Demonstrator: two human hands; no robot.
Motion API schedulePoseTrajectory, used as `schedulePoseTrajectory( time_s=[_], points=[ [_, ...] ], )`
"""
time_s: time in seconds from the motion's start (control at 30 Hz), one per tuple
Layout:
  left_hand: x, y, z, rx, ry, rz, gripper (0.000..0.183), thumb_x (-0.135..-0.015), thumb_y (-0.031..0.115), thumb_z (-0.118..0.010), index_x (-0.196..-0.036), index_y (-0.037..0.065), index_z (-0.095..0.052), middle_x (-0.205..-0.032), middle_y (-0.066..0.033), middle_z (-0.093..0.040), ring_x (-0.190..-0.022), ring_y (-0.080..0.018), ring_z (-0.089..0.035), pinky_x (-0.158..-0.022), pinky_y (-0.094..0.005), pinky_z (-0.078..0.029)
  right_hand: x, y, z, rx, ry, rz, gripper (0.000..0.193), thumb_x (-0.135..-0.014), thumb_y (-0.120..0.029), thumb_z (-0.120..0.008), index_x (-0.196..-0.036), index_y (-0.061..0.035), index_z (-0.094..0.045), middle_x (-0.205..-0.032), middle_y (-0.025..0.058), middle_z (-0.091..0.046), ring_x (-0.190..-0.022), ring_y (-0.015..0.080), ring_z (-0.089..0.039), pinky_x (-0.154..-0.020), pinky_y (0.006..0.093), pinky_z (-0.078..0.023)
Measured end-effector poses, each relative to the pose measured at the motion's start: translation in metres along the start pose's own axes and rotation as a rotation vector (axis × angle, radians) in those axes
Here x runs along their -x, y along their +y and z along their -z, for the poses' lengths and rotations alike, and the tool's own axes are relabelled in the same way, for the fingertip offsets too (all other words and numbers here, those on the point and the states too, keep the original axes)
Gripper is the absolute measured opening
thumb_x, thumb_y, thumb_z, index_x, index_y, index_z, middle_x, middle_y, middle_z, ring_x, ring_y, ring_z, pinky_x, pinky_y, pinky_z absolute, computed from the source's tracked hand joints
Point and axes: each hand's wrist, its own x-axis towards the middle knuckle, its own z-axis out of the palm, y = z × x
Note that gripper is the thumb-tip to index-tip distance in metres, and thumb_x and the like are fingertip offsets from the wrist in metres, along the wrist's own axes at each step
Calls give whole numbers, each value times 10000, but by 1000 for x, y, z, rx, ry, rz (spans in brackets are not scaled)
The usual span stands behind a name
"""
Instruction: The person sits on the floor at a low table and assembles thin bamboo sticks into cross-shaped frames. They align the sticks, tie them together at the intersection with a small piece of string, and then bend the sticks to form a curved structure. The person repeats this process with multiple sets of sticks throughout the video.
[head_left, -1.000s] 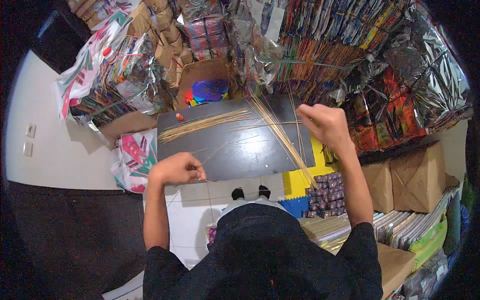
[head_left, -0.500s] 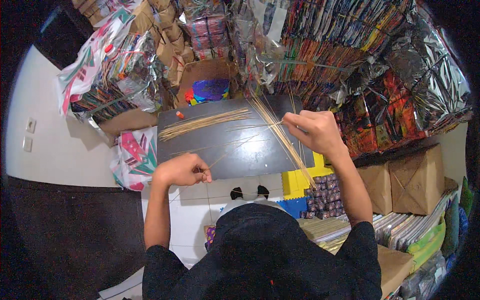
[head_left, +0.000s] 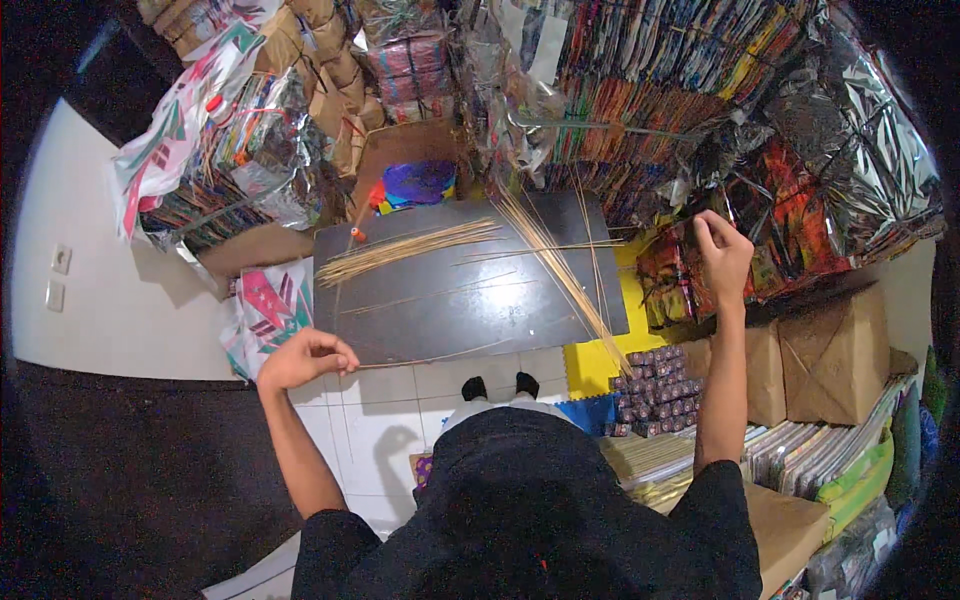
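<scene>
At the front left corner of a low dark table (head_left: 400,290), my left hand (head_left: 305,360) pinches a thin brown stick (head_left: 440,358), which runs right along the table's front edge. My right hand (head_left: 724,255) is raised beyond the table's right side, fingertips pressed together; whatever they hold, if anything, is too fine to make out. A thick bundle of thin sticks (head_left: 410,250) lies across the back left of the tabletop. Another bundle of sticks (head_left: 560,270) slants over the right part, with a few loose sticks crossing it. Single sticks (head_left: 430,296) lie in the middle.
A small orange-capped item (head_left: 357,234) is at the table's back left. Wrapped stacks of printed packaging (head_left: 640,110) rise behind. Brown cardboard boxes (head_left: 825,350) and a cluster of small dark packs (head_left: 655,392) stand to the right. A yellow mat (head_left: 592,370) lies underneath.
My right hand has moved right, away from the crossing sticks over the table. My left hand has shifted left and slightly down, its stick now lying along the front edge.
</scene>
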Motion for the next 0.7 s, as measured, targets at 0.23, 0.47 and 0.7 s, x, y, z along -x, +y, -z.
schedulePoseTrajectory(
  time_s=[0.23,0.47,0.7],
  points=[
    [15,-41,20,118,163,-66,120,-895,14,-658,-982,-40,-721,-852,-73,-708,-767,-129,-644,-732,-274,-519,25,52,11,115,17,-87,206,-889,-213,-709,-952,-18,-729,-605,2,-509,-562,47,-403,-516,274,-353],
    [-2,-48,12,145,436,-213,130,-915,51,-652,-1004,-26,-706,-897,-54,-696,-792,-127,-635,-755,-275,-509,60,41,-11,-145,-49,-177,198,-883,-163,-732,-951,23,-726,-719,-57,-618,-604,14,-443,-535,221,-359],
    [-38,-44,-16,399,636,-225,186,-946,118,-652,-1086,2,-691,-950,-48,-699,-822,-117,-655,-701,-255,-515,101,-22,-54,-282,-157,-86,165,-856,-125,-760,-972,-7,-760,-828,3,-734,-597,11,-482,-502,200,-361]
  ],
)
